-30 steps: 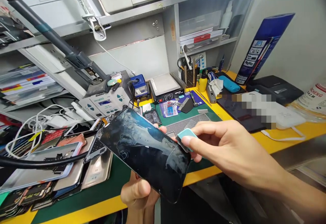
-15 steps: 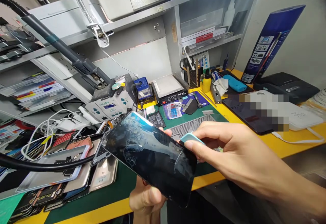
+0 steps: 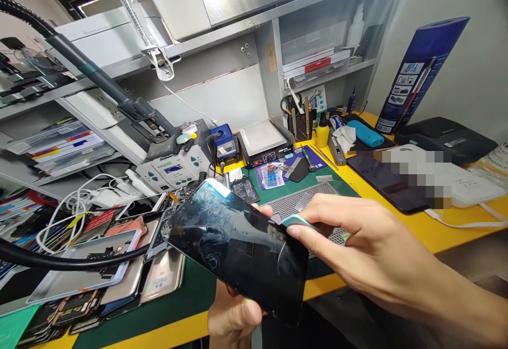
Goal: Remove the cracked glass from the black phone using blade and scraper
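A black phone (image 3: 242, 248) with a smudged, glossy face is held tilted above the bench. My left hand (image 3: 234, 314) grips it from beneath, with the thumb at its lower edge and fingertips showing past its upper edge. Between the thumb and fingers of my right hand (image 3: 349, 232) is a thin light-blue pick (image 3: 298, 221), touching the phone's upper right edge. How far the pick reaches under that edge cannot be made out. Behind the phone, a perforated metal plate (image 3: 301, 198) lies on the green mat (image 3: 190, 285).
Stacked phones and parts (image 3: 162, 275) sit at the left, with a black hose (image 3: 75, 261) crossing them. Further back are a grey station (image 3: 172, 171) and a flat heating plate (image 3: 264, 140). At right lie a dark phone (image 3: 387, 182) and a white power bank (image 3: 462, 179).
The phone and my left hand have shifted slightly right and down. The blue pick now looks thinner, turned more edge-on against the phone's edge. The camera view has moved a little.
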The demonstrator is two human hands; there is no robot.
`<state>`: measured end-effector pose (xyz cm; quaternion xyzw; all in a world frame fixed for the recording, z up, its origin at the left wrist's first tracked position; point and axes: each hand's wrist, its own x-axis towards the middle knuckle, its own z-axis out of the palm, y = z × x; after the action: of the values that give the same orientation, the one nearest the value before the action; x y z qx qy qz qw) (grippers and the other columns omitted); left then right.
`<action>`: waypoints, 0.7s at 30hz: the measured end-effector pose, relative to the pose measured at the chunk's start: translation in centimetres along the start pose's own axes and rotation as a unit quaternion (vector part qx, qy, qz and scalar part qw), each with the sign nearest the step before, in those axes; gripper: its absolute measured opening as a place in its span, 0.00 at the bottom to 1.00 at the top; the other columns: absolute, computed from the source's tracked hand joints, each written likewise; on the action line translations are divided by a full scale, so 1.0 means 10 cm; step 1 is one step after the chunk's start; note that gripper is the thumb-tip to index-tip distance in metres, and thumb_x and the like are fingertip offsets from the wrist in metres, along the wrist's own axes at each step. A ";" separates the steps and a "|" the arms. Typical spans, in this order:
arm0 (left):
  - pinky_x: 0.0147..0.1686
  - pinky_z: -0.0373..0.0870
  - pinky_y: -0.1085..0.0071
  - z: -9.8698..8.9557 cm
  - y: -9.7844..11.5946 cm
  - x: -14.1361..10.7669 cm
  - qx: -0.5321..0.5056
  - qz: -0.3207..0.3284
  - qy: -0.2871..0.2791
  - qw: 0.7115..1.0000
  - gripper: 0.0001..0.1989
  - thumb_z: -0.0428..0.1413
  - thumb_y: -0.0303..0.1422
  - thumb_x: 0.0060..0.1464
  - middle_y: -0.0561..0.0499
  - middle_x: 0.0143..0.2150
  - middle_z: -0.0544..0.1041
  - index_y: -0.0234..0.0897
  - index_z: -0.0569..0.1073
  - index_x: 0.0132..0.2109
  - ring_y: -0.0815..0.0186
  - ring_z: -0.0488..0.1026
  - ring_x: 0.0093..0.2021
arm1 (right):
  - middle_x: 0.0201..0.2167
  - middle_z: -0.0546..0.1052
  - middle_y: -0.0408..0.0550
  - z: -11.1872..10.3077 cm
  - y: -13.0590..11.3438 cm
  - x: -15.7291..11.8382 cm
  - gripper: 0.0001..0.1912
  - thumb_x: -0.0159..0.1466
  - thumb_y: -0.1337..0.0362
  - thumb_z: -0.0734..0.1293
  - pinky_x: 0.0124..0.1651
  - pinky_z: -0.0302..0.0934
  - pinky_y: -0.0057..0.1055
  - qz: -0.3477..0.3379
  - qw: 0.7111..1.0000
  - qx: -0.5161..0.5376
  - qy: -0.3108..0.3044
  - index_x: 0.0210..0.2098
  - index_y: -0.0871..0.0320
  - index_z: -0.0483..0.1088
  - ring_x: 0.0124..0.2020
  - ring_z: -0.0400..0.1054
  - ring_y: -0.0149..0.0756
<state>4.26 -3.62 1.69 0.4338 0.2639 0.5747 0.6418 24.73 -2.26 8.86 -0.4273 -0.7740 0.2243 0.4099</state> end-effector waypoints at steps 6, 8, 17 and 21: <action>0.59 0.68 0.38 0.01 -0.06 0.04 -0.084 -0.009 -0.062 0.995 0.41 0.67 0.45 0.46 0.43 0.66 0.70 0.47 0.67 0.67 0.34 0.62 0.67 | 0.26 0.73 0.41 -0.02 -0.03 0.05 0.14 0.70 0.61 0.65 0.32 0.57 0.29 0.050 0.998 0.020 -0.024 0.28 0.57 0.71 0.29 0.65 0.29; 0.58 0.67 0.35 0.00 -0.06 0.04 -0.091 -0.025 -0.077 0.993 0.40 0.66 0.46 0.46 0.39 0.61 0.75 0.42 0.68 0.66 0.33 0.66 0.64 | 0.29 0.76 0.44 -0.01 -0.03 0.05 0.13 0.70 0.59 0.65 0.33 0.59 0.30 0.067 0.997 0.027 -0.025 0.31 0.56 0.76 0.31 0.68 0.32; 0.64 0.63 0.39 0.08 -0.03 0.07 -0.105 -0.006 -0.087 0.991 0.32 0.64 0.42 0.51 0.41 0.60 0.76 0.44 0.72 0.63 0.39 0.66 0.66 | 0.33 0.78 0.47 0.02 -0.04 0.08 0.15 0.70 0.57 0.64 0.36 0.61 0.34 0.085 0.996 0.032 -0.021 0.34 0.56 0.79 0.33 0.70 0.36; 0.65 0.62 0.41 0.07 -0.03 0.05 -0.092 0.011 -0.065 0.994 0.33 0.66 0.40 0.49 0.43 0.61 0.75 0.46 0.71 0.63 0.39 0.63 0.67 | 0.26 0.74 0.44 0.01 -0.09 0.14 0.17 0.70 0.57 0.63 0.29 0.54 0.32 0.100 0.994 0.015 -0.035 0.30 0.56 0.77 0.28 0.65 0.33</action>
<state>5.08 -3.28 1.86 0.4125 0.1628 0.5740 0.6884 23.80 -1.55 10.03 -0.4887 -0.7376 0.2906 0.3642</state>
